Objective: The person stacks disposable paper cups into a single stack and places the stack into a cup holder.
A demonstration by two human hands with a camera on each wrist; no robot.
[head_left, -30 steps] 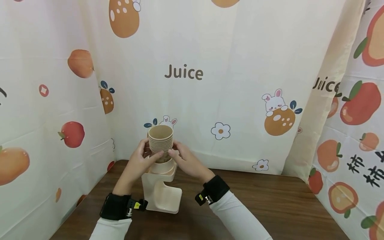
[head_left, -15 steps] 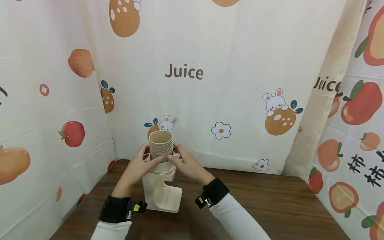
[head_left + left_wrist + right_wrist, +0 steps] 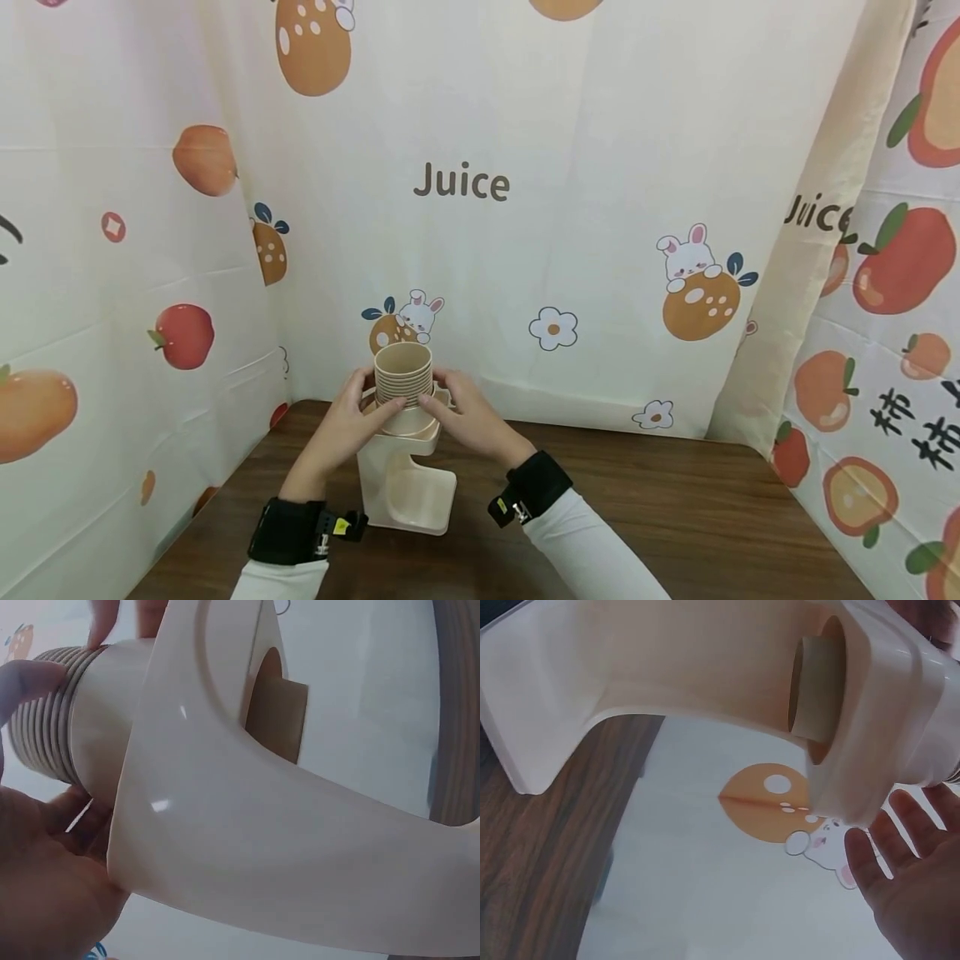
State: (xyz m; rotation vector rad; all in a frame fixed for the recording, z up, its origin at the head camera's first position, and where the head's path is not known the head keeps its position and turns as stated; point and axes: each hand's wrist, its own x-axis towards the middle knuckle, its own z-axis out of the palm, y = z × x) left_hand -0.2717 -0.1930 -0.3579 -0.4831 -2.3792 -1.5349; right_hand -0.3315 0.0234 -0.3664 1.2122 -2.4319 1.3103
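Observation:
A stack of beige paper cups stands upright in the round top collar of a cream cup dispenser. My left hand holds the stack from the left, its thumb on the ridged rims. From the right, my right hand grips it too, thumb near the other thumb at the front. Behind the cups the other fingers are mostly hidden in the head view. Below the dispenser's head, the end of a cup sticks out of the opening; the left wrist view shows this cup end too.
The dispenser stands on a dark brown wooden table, its base toward me. Fruit-printed cloth hangs behind the table and along both sides. Each wrist wears a black strap with a small camera.
The cup stack has sunk lower into the dispenser's collar, and both hands have moved down with it. The dispenser has stayed in place.

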